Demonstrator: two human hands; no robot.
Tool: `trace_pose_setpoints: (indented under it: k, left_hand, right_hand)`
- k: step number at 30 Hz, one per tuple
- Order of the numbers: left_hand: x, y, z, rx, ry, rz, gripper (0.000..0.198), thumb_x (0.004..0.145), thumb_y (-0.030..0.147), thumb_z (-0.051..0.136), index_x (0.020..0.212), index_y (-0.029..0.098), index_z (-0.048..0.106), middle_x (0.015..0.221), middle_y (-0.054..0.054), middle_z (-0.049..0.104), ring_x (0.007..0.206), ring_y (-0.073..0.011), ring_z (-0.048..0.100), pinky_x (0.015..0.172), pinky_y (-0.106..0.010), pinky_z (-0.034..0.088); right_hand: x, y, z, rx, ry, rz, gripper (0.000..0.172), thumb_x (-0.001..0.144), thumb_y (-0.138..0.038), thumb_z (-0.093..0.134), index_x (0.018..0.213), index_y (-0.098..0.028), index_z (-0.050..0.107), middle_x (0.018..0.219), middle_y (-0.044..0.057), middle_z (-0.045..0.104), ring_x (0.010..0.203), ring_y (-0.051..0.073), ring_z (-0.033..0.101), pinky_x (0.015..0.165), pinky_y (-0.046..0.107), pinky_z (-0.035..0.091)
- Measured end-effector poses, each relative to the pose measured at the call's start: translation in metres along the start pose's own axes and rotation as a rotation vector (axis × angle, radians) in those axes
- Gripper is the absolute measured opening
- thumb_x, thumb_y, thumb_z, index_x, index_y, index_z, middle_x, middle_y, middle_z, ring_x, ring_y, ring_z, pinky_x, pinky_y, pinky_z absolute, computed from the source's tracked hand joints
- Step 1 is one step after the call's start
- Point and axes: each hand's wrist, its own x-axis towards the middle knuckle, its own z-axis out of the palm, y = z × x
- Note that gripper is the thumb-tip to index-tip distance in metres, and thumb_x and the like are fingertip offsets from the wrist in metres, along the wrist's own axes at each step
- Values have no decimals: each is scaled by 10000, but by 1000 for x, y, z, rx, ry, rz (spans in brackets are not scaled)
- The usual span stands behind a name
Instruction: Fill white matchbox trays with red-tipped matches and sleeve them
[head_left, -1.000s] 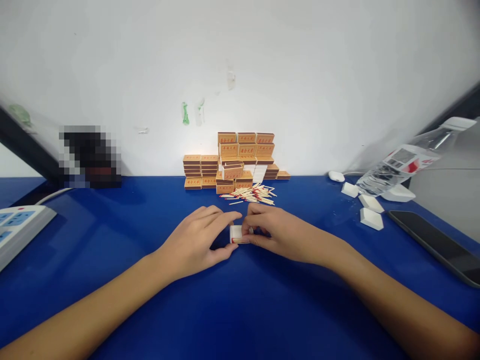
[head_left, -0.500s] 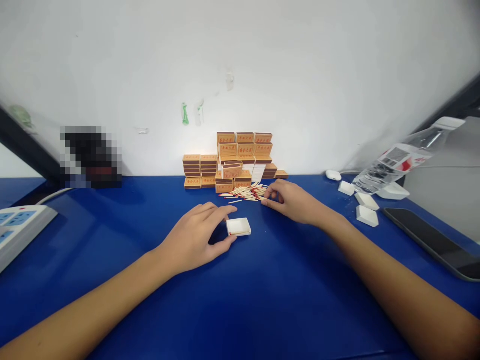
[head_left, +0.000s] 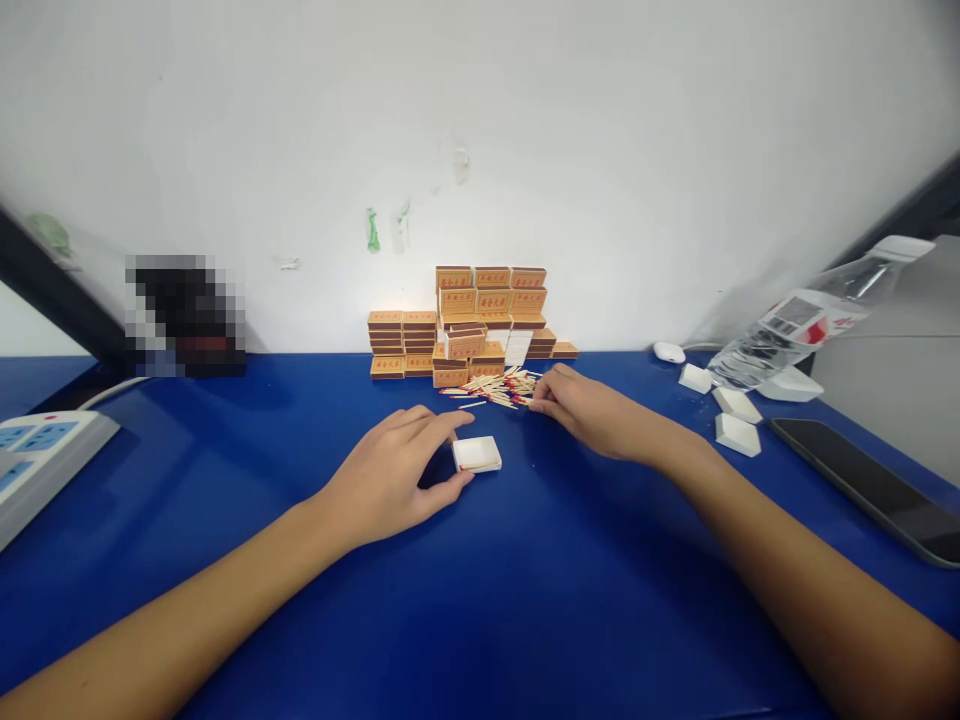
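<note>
A small white matchbox tray (head_left: 477, 449) lies on the blue tabletop with a match or two along its near side. My left hand (head_left: 397, 470) steadies it from the left, thumb at the near corner and forefinger by the far one. Behind the tray is a loose pile of red-tipped matches (head_left: 495, 386). At the pile's right edge my right hand (head_left: 581, 405) has thumb and fingertips pinched together on a match; its fingers partly hide it. Stacked matchboxes (head_left: 491, 300) with orange labels stand behind the pile, against the wall.
On the right are a tilted plastic bottle (head_left: 802, 320), white angular blocks (head_left: 737, 435), a white earbud case (head_left: 669, 352) and a black phone (head_left: 862, 485). A white power strip (head_left: 64, 460) lies at the left, with a blurred-out dark object (head_left: 187, 315) behind it.
My right hand's thumb and fingertips have drawn closer together at the edge of the match pile, and the hand has shifted slightly right. My left hand and the tray stay still.
</note>
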Motion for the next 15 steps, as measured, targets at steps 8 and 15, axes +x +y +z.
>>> trace_pose_setpoints:
  k: [8, 15]
  left_hand:
    - [0, 1, 1, -21, -21, -7, 508, 987, 334, 686, 1446, 206, 509, 1108, -74, 760, 1023, -269, 701, 954, -466, 572]
    - [0, 2, 0, -24, -49, 4, 512, 982, 337, 694, 1441, 201, 512, 1140, -88, 748, 1036, -275, 697, 936, -469, 579]
  right_hand:
    - [-13, -56, 9, 80, -112, -182, 202, 1118, -339, 476, 1001, -206, 573, 1062, 77, 634, 888, 212, 620, 795, 352, 488]
    - [-18, -70, 24, -155, -93, -323, 142, 1066, -102, 462, 1080, -163, 590, 1118, 127, 633, 886, 240, 650, 789, 384, 522]
